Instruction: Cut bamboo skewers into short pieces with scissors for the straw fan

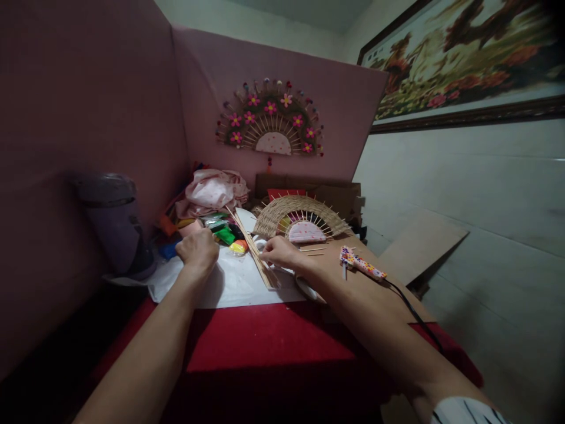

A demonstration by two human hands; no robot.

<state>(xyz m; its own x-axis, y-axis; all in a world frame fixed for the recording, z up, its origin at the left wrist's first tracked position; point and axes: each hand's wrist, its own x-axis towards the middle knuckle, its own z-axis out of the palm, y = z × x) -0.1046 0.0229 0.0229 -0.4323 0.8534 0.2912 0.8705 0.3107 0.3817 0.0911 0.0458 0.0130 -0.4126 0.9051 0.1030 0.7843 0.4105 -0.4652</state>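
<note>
My left hand [197, 252] is curled closed above the white sheet, beside colourful small packets. A pale pink packet [190, 227] shows just behind its knuckles; what the fingers hold, if anything, is hidden. My right hand [281, 252] has its fingers pinched together at a bundle of thin wooden sticks [252, 242], which slants across the white sheet [236, 288]. Past that hand stands a woven fan [304, 206] with stick ribs and a pink spotted half-round base. Green [225, 235] and yellow-orange [239, 247] packets lie between my hands.
A hot glue gun [362, 264] with a black cord rests on brown board at right. At left stands a purple cylindrical container [112, 227]. Crumpled pink cloth [216, 191] lies behind the packets. A flower-decorated fan [271, 121] hangs on the pink panel. Red cloth [265, 341] covers the front edge.
</note>
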